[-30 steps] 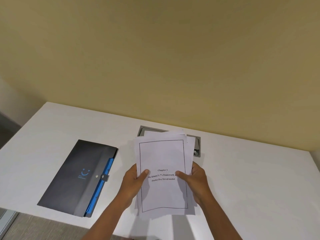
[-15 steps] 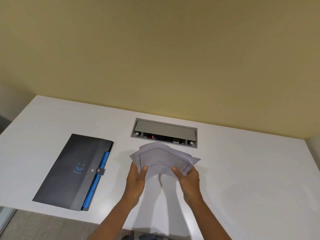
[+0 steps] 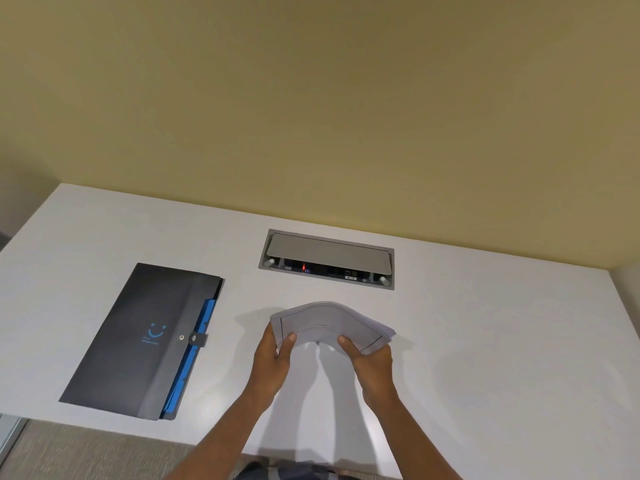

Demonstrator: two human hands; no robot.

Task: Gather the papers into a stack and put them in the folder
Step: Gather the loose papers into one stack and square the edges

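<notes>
A stack of white printed papers point(image 3: 325, 323) is held above the white table, tipped away from me and bowed upward in the middle. My left hand point(image 3: 273, 358) grips its left edge, thumb on top. My right hand point(image 3: 370, 362) grips its right edge the same way. The dark grey folder point(image 3: 138, 341) lies flat on the table to the left of the hands, its flap snapped shut, with blue dividers showing along its right side.
The white table point(image 3: 502, 341) stands against a yellow wall. A grey cable box point(image 3: 327, 258) is set into the table just behind the papers. The table's near edge runs below the folder, with carpet beneath it.
The papers went from upright and facing me to tipped forward, lowered and bowed. Both hands kept their grip and moved down toward the table.
</notes>
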